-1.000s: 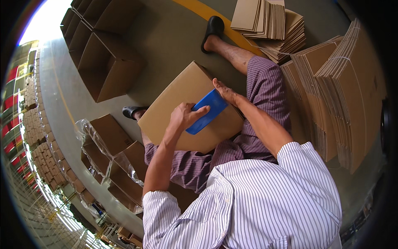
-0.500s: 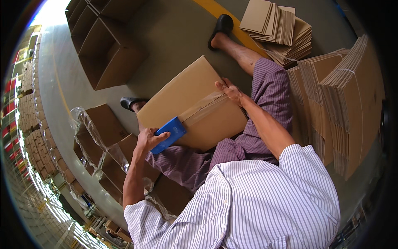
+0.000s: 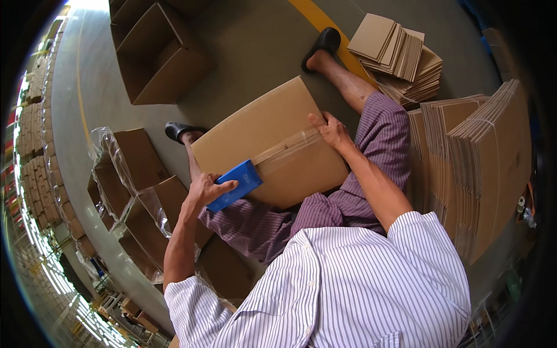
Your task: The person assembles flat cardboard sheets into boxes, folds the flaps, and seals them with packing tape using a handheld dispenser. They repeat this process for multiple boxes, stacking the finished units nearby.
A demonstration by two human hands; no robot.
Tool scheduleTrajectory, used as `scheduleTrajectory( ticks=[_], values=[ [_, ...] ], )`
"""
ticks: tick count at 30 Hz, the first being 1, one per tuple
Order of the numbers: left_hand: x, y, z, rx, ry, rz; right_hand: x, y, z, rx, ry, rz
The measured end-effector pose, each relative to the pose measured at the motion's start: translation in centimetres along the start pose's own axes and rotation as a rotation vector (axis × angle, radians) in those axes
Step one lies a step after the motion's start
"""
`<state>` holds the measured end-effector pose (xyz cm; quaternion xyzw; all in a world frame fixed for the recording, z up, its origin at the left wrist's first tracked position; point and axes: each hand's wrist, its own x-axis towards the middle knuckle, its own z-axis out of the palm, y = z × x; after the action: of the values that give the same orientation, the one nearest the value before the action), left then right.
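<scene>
The carton (image 3: 249, 127) lies in the middle, its long axis rising to the right, with clear tape (image 3: 288, 147) along it. The right hand (image 3: 333, 132), spread, touches its right edge; the left grip (image 3: 205, 188), at the tape's lower end, is clamped on the blue tool (image 3: 241, 178).

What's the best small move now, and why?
Probably swing the blue dispenser down over the left edge of the box: the left hand holds it there, clear tape runs along the top up to it, and the right hand rests at the opposite end.
</scene>
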<state>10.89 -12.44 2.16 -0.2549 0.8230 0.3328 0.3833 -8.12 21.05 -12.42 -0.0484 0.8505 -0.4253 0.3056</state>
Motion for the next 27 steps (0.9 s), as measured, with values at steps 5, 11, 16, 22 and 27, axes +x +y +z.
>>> scheduleTrajectory(
  ticks=[5, 11, 16, 22, 27],
  values=[
    [-0.1, 1.7, 0.5, 0.064, 0.041, -0.038, -0.3, 0.4, 2.0, -0.521, 0.458, -0.329],
    [0.6, 0.8, 0.2, 0.031, 0.029, 0.055, 1.0, -4.4, 5.2, -0.749, 0.430, -0.671],
    [0.8, -0.2, 0.7, 0.028, 0.011, -0.009, 0.5, -6.7, 12.1, -0.709, 0.361, -0.669],
    [1.5, -1.4, 1.6, 0.057, 0.061, 0.069, -0.3, -7.7, 14.0, -0.711, 0.277, -0.689],
    [1.5, -0.7, 1.3, 0.122, 0.041, 0.038, -0.4, -7.7, 13.5, -0.669, 0.248, -0.711]
  ],
)
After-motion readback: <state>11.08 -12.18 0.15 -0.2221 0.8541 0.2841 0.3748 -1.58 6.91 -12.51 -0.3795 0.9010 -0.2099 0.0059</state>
